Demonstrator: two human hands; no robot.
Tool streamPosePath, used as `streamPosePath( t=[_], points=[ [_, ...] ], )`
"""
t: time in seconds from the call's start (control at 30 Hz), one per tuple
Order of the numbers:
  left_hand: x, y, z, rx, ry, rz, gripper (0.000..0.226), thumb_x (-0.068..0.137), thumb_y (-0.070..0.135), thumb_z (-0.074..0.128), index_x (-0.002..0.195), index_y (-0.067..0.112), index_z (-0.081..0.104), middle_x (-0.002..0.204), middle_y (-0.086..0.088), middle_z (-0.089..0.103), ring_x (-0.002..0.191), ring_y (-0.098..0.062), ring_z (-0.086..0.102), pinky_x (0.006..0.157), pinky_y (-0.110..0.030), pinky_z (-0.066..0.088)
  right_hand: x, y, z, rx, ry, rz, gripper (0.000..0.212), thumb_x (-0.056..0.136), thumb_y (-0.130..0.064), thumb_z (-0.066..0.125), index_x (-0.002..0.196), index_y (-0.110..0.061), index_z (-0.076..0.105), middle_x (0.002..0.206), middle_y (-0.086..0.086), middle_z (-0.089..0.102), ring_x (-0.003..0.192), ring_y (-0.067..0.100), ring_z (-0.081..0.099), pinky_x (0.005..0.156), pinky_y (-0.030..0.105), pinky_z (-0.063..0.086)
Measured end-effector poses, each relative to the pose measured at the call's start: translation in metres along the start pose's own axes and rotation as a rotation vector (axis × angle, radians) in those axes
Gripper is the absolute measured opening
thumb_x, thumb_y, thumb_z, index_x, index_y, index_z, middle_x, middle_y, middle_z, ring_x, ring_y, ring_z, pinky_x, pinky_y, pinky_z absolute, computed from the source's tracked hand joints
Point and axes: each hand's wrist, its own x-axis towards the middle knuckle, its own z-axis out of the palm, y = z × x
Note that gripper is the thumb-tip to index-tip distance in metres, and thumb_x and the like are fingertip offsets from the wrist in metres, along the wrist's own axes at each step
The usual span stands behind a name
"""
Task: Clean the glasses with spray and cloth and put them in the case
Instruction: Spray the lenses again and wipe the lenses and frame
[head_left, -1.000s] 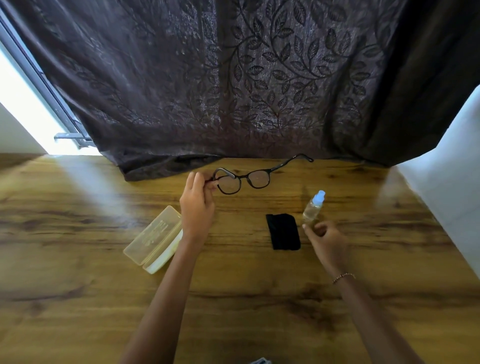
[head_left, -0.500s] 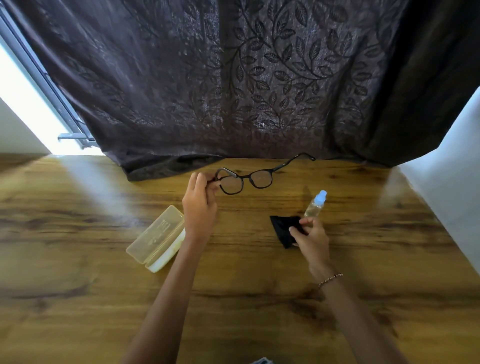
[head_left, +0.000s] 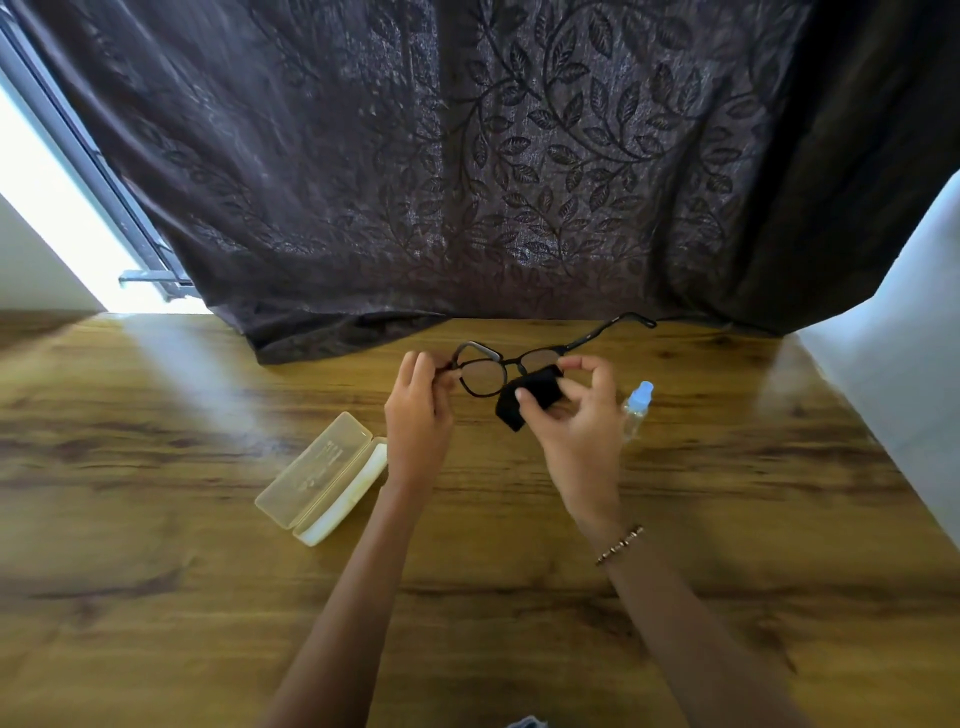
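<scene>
Black-framed glasses (head_left: 483, 371) hang above the wooden table, arms unfolded, one arm reaching back right. My left hand (head_left: 418, 421) pinches the frame's left end. My right hand (head_left: 571, 415) grips a black cloth (head_left: 527, 397) and presses it against the right lens, which the cloth partly hides. A small clear spray bottle (head_left: 638, 408) with a pale blue cap stands on the table just right of my right hand. The translucent yellowish case (head_left: 322, 475) lies open on the table, left of my left forearm.
A dark leaf-patterned curtain (head_left: 467, 182) hangs along the table's far edge and drapes onto it. A white wall or block (head_left: 909, 338) borders the table (head_left: 208, 597) on the right. A bright window sits at the far left.
My right hand lifted the black cloth off the table and brought it up to the right lens. The left hand kept holding the glasses in nearly the same place.
</scene>
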Motion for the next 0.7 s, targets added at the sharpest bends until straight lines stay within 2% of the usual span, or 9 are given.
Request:
streamPosePath(
  t=[0.07, 0.13, 0.2, 0.27, 0.33, 0.4, 0.5, 0.6, 0.7],
  points=[
    [-0.002, 0.002, 0.001, 0.015, -0.015, 0.002, 0.007, 0.093, 0.006, 0.048, 0.094, 0.003, 0.054, 0.092, -0.005, 0.056, 0.075, -0.014, 0.055, 0.064, -0.025, 0.049, 0.003, -0.005, 0.008, -0.091, 0.003, -0.114, 0.032, 0.083, -0.015, 0.074, 0.107, -0.017, 0.054, 0.095, -0.004, 0.072, 0.086, 0.001, 0.069, 0.068, 0.016, 0.056],
    [-0.004, 0.002, 0.002, 0.035, -0.016, 0.014, 0.006, 0.093, 0.005, 0.049, 0.093, 0.004, 0.054, 0.091, -0.004, 0.057, 0.073, -0.008, 0.051, 0.064, -0.02, 0.047, 0.005, -0.006, 0.014, -0.225, -0.01, -0.253, 0.021, 0.084, -0.012, 0.072, 0.103, -0.012, 0.062, 0.095, -0.002, 0.071, 0.087, 0.002, 0.067, 0.072, 0.021, 0.057],
    [-0.004, 0.004, 0.002, 0.032, -0.013, 0.018, 0.006, 0.092, 0.004, 0.049, 0.093, 0.007, 0.054, 0.09, -0.002, 0.058, 0.073, -0.004, 0.049, 0.064, -0.01, 0.043, 0.003, -0.004, 0.019, -0.321, -0.036, -0.368, 0.021, 0.083, -0.008, 0.071, 0.104, -0.009, 0.069, 0.094, -0.001, 0.071, 0.087, 0.005, 0.064, 0.077, 0.028, 0.056],
    [-0.004, 0.004, 0.0, 0.005, 0.001, 0.006, 0.008, 0.093, 0.007, 0.046, 0.093, 0.008, 0.054, 0.089, 0.001, 0.057, 0.074, -0.004, 0.051, 0.066, -0.01, 0.044, 0.0, 0.002, 0.022, -0.421, -0.088, -0.454, 0.027, 0.082, -0.013, 0.072, 0.108, -0.008, 0.07, 0.1, 0.0, 0.072, 0.095, 0.012, 0.06, 0.085, 0.033, 0.052],
    [-0.002, 0.006, -0.001, -0.032, 0.013, -0.017, 0.013, 0.093, 0.013, 0.041, 0.093, 0.009, 0.053, 0.09, 0.003, 0.057, 0.076, -0.009, 0.057, 0.067, -0.02, 0.048, -0.005, 0.01, 0.022, -0.564, -0.128, -0.507, 0.036, 0.084, -0.023, 0.072, 0.116, -0.008, 0.068, 0.109, -0.001, 0.07, 0.105, 0.02, 0.056, 0.09, 0.035, 0.049],
    [-0.001, 0.008, -0.001, -0.034, 0.024, -0.008, 0.018, 0.092, 0.018, 0.038, 0.093, 0.008, 0.053, 0.089, 0.002, 0.056, 0.075, -0.011, 0.056, 0.065, -0.025, 0.049, -0.008, 0.018, 0.021, -0.658, -0.125, -0.569, 0.039, 0.083, -0.023, 0.073, 0.119, -0.008, 0.067, 0.112, -0.001, 0.069, 0.108, 0.021, 0.052, 0.089, 0.039, 0.049],
    [-0.002, 0.011, 0.0, -0.014, 0.023, 0.011, 0.013, 0.091, 0.009, 0.039, 0.09, 0.006, 0.052, 0.087, 0.0, 0.055, 0.071, -0.01, 0.05, 0.063, -0.027, 0.045, -0.007, 0.021, 0.021, -0.674, -0.126, -0.639, 0.04, 0.082, -0.013, 0.073, 0.121, -0.01, 0.066, 0.114, -0.002, 0.069, 0.113, 0.022, 0.046, 0.088, 0.045, 0.049],
    [-0.001, 0.012, -0.001, -0.013, 0.015, 0.009, 0.009, 0.09, 0.0, 0.046, 0.089, 0.006, 0.053, 0.087, -0.001, 0.055, 0.072, -0.012, 0.051, 0.063, -0.026, 0.045, 0.0, 0.018, 0.02, -0.808, -0.098, -0.66, 0.037, 0.09, -0.023, 0.066, 0.125, -0.013, 0.063, 0.12, -0.004, 0.067, 0.12, 0.024, 0.048, 0.09, 0.043, 0.045],
    [0.003, 0.014, -0.003, -0.004, 0.027, 0.016, 0.007, 0.092, 0.002, 0.05, 0.089, 0.006, 0.054, 0.087, 0.0, 0.056, 0.072, -0.011, 0.052, 0.063, -0.022, 0.045, 0.003, 0.018, 0.019, -0.805, -0.017, -0.611, 0.031, 0.083, -0.017, 0.072, 0.113, -0.01, 0.069, 0.11, -0.002, 0.071, 0.114, 0.023, 0.051, 0.087, 0.043, 0.047]
  ],
)
